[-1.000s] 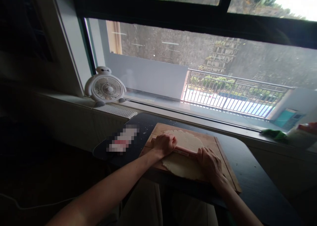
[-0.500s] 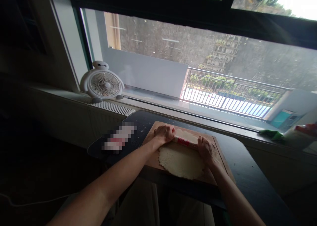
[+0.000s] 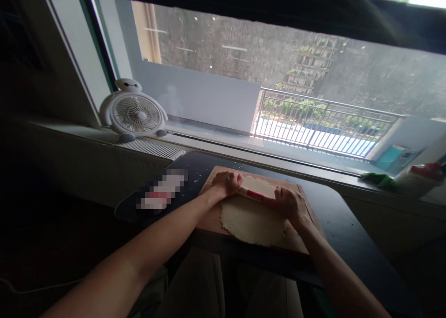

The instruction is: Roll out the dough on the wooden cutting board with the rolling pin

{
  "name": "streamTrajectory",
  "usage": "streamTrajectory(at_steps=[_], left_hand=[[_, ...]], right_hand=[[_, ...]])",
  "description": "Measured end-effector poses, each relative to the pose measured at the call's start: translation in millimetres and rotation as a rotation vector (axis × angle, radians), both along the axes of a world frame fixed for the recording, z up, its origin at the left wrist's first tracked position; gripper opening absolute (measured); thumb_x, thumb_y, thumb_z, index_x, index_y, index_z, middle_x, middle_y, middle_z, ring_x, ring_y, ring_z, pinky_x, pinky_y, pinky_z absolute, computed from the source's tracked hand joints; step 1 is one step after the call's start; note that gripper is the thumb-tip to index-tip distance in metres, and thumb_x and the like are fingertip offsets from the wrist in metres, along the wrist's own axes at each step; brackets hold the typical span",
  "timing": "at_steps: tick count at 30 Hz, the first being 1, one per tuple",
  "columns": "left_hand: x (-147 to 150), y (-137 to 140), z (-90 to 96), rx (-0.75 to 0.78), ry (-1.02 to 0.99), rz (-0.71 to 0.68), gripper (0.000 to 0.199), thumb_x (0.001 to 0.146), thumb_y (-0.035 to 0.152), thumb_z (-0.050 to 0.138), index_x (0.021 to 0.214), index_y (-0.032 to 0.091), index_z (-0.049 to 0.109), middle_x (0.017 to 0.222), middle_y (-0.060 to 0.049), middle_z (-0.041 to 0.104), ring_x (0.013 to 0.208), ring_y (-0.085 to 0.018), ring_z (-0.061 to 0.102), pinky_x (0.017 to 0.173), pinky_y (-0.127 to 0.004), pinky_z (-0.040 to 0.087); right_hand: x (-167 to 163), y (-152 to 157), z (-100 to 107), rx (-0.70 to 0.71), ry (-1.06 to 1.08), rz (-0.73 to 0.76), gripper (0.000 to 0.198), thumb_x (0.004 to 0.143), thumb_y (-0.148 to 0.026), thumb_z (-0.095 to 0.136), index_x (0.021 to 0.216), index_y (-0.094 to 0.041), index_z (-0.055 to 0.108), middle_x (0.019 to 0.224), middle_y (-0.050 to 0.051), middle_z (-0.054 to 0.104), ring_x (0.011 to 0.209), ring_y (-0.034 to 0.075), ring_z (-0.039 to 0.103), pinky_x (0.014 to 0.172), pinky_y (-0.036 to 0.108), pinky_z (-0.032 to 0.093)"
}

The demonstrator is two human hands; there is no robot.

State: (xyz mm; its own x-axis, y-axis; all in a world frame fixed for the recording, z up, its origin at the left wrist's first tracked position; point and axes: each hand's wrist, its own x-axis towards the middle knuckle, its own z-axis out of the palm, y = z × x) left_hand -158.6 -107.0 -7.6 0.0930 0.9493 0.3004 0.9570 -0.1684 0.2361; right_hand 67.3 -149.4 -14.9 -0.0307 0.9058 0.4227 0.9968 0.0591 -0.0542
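A flat, pale sheet of dough (image 3: 254, 220) with a ragged edge lies on a wooden board (image 3: 208, 218). Across its far part rests a rolling pin (image 3: 253, 195) with a red label around its middle. My left hand (image 3: 228, 182) is closed around the pin's left end, and my right hand (image 3: 290, 203) grips its right end. Some dough shows beyond the pin, between my hands. My fingers hide both ends of the pin. The near edge of the dough reaches the board's front edge.
The board sits on a dark table (image 3: 343, 225). A blurred-out white and red item (image 3: 162, 191) lies on its left. On the sill stand a white fan (image 3: 135, 112) and, at the right, a green cloth (image 3: 378, 180) beside a bottle (image 3: 418, 183). A window rises behind.
The view has shifted slightly, so the fan, table and board sit a little further left and up. Both hands keep their hold on the rolling pin, which looks slightly more tilted.
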Motion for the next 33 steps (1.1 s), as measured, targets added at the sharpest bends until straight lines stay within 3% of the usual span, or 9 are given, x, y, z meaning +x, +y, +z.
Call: streamTrajectory(at_steps=[5, 13, 16, 22, 27, 33], left_hand=[[-4, 28, 8.9, -0.040, -0.027, 0.089, 0.038, 0.086, 0.035, 0.037, 0.087, 0.016, 0.069, 0.091, -0.012, 0.071, 0.087, -0.023, 0.065, 0.076, -0.029, 0.046], [-25, -19, -2.3, 0.053, -0.010, 0.059, 0.034, 0.087, 0.029, 0.034, 0.090, 0.018, 0.066, 0.093, -0.009, 0.070, 0.091, -0.023, 0.064, 0.081, -0.032, 0.045], [-26, -22, -3.8, 0.054, -0.005, 0.055, 0.033, 0.087, 0.029, 0.035, 0.089, 0.020, 0.066, 0.093, -0.008, 0.070, 0.091, -0.022, 0.064, 0.080, -0.031, 0.046], [-18, 12, -0.5, 0.004, -0.018, 0.059, 0.037, 0.086, 0.034, 0.036, 0.089, 0.018, 0.070, 0.094, -0.011, 0.070, 0.094, -0.024, 0.063, 0.086, -0.033, 0.044], [-11, 44, 5.7, -0.071, -0.033, 0.097, 0.041, 0.085, 0.037, 0.035, 0.088, 0.016, 0.071, 0.092, -0.012, 0.071, 0.089, -0.023, 0.065, 0.082, -0.031, 0.046], [-12, 40, 4.2, -0.063, -0.030, 0.113, 0.041, 0.085, 0.035, 0.034, 0.088, 0.017, 0.070, 0.093, -0.012, 0.071, 0.090, -0.023, 0.065, 0.083, -0.031, 0.046]], right_hand=[[-2, 15, -2, 0.010, -0.007, -0.018, 0.039, 0.089, -0.033, 0.035, 0.066, -0.018, 0.064, 0.062, 0.005, 0.063, 0.053, 0.012, 0.050, 0.054, 0.027, 0.026], [-4, -6, -12, 0.059, 0.018, 0.047, 0.038, 0.090, -0.029, 0.029, 0.072, -0.019, 0.061, 0.071, 0.003, 0.063, 0.058, 0.011, 0.049, 0.058, 0.025, 0.028], [-2, -8, -13, 0.034, 0.014, 0.081, 0.038, 0.090, -0.030, 0.031, 0.068, -0.019, 0.060, 0.066, 0.003, 0.062, 0.054, 0.012, 0.047, 0.056, 0.026, 0.027], [-1, 10, -8, -0.014, 0.017, 0.012, 0.050, 0.093, -0.035, 0.025, 0.063, -0.018, 0.061, 0.061, 0.006, 0.062, 0.053, 0.014, 0.050, 0.056, 0.027, 0.028], [-2, 38, -3, -0.040, 0.017, -0.047, 0.055, 0.093, -0.036, 0.022, 0.066, -0.016, 0.065, 0.063, 0.010, 0.064, 0.057, 0.016, 0.055, 0.060, 0.027, 0.032], [-2, 34, -5, -0.018, 0.014, -0.038, 0.053, 0.094, -0.034, 0.020, 0.073, -0.016, 0.065, 0.073, 0.009, 0.067, 0.064, 0.015, 0.058, 0.063, 0.026, 0.033]])
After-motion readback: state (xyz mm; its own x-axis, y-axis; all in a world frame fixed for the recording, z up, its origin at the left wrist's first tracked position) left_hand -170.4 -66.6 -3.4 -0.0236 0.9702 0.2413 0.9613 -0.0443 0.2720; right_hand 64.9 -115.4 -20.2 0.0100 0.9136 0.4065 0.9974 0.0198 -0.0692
